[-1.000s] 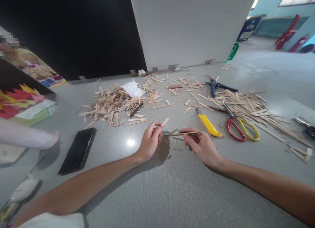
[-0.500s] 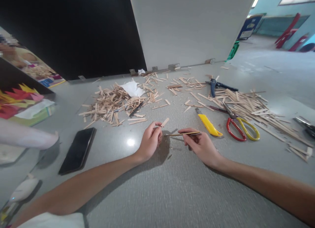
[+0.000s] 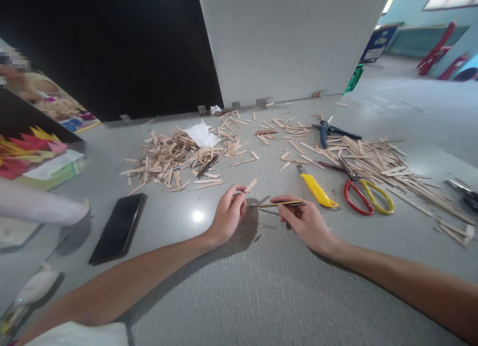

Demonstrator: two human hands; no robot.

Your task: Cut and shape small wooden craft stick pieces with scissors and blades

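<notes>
A left hand (image 3: 228, 212) pinches a wooden stick (image 3: 251, 185) at its fingertips as the right hand (image 3: 304, 220) grips a slender tool (image 3: 276, 204) reaching between them, work likely best served by a steady stick and a light hold.

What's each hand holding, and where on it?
Left hand: flat wooden stick, by its near end. Right hand: slim pointed tool, by its thicker rear part.
</notes>
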